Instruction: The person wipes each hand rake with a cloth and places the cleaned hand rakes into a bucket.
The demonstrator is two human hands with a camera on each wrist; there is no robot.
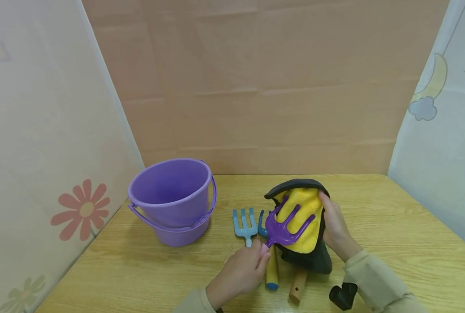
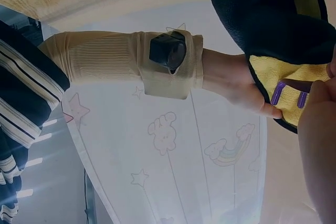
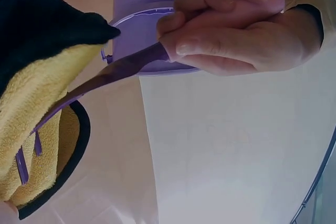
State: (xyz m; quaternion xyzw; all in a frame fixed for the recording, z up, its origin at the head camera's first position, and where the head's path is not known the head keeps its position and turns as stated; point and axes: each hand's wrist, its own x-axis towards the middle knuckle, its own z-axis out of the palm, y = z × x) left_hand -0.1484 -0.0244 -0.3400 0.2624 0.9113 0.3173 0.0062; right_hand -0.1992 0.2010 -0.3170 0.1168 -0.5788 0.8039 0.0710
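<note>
My left hand [image 1: 238, 269] grips the pink handle of a purple hand fork [image 1: 281, 234], whose tines lie against a cloth. That cloth [image 1: 306, 201] is black on one side and fluffy yellow on the other. My right hand [image 1: 337, 226] holds it up by its right edge, thumb on the yellow face, spread behind the tines. In the right wrist view, the fork's purple neck [image 3: 126, 66] runs from my left hand [image 3: 231, 38] to the yellow side. The left wrist view shows the cloth [image 2: 273, 24] with two purple tines against its yellow face.
A purple bucket [image 1: 181, 219] with its handle down stands at the left. On the table [image 1: 146, 278] lie a light blue hand fork [image 1: 245, 227], a blue-pronged tool with a yellow handle [image 1: 272, 271], and a wooden handle [image 1: 298, 284] partly under the cloth.
</note>
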